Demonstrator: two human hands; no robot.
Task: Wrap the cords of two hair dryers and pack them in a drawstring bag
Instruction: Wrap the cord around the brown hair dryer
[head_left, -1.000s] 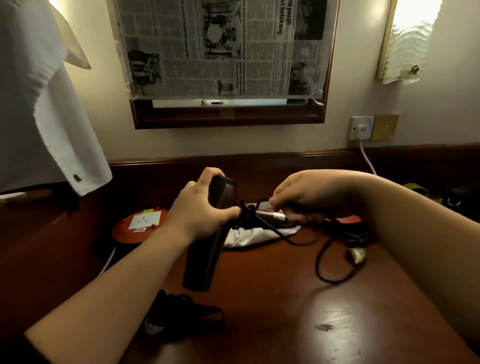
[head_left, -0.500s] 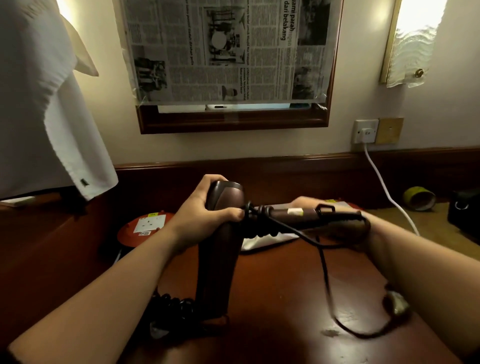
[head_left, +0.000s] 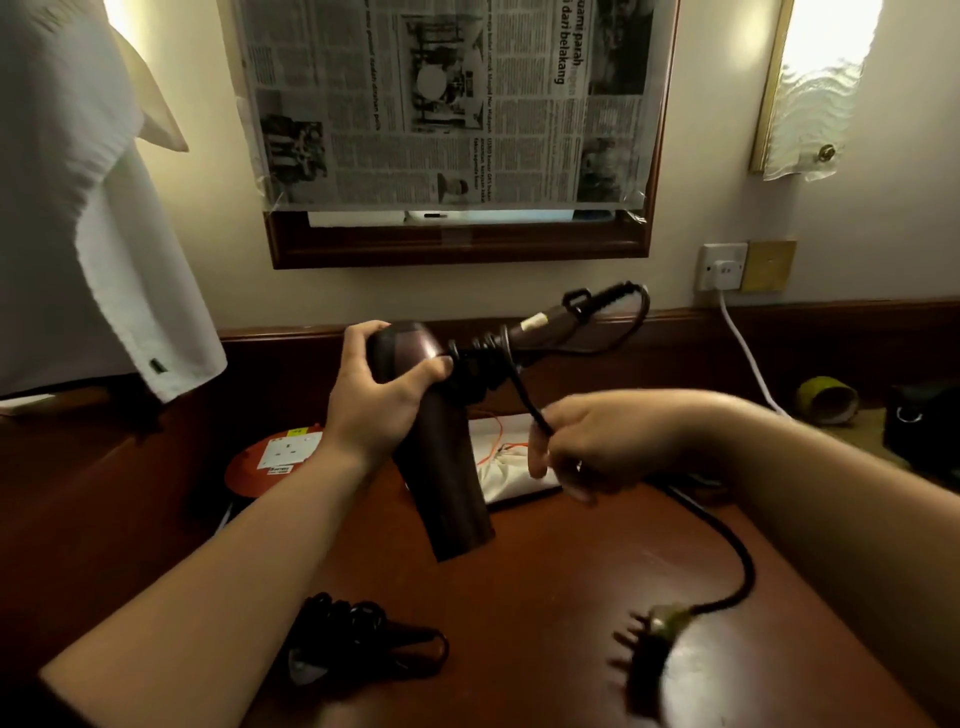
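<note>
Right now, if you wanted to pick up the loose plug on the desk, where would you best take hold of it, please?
Probably by the plug's blocky body, coming from above and pinching its two flat sides. Its pins point left toward the second dryer, and the cord leaves on the right, so both ends are awkward.

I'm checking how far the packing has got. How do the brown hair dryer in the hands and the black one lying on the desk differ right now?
The brown hair dryer is held up off the desk by the left hand; the black hair dryer lies on the desk, untouched. The brown one's cord is only partly wound, the right hand gripping it and the plug trailing loose; the black one's appears bundled. Neither is in the drawstring bag.
</note>
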